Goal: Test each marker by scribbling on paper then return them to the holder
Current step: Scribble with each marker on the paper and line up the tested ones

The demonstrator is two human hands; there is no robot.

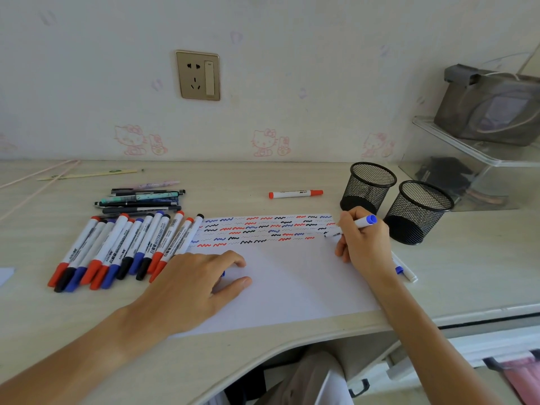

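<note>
A white paper sheet (292, 276) lies on the desk, its top part covered with red, blue and black scribbles. My right hand (363, 244) grips a blue-ended marker (363, 222) with its tip on the paper's right edge. My left hand (201, 280) rests on the paper's left side; a bit of blue shows under its fingers. Several red, blue and black markers (122, 249) lie in a row left of the paper. Two black mesh holders (368, 185) (418, 211) stand at the right.
A lone red marker (295, 194) lies behind the paper. A pile of pens (143, 198) sits behind the marker row. Another blue marker (404, 268) lies by my right wrist. A clear shelf (479, 153) with a grey bag stands at the far right.
</note>
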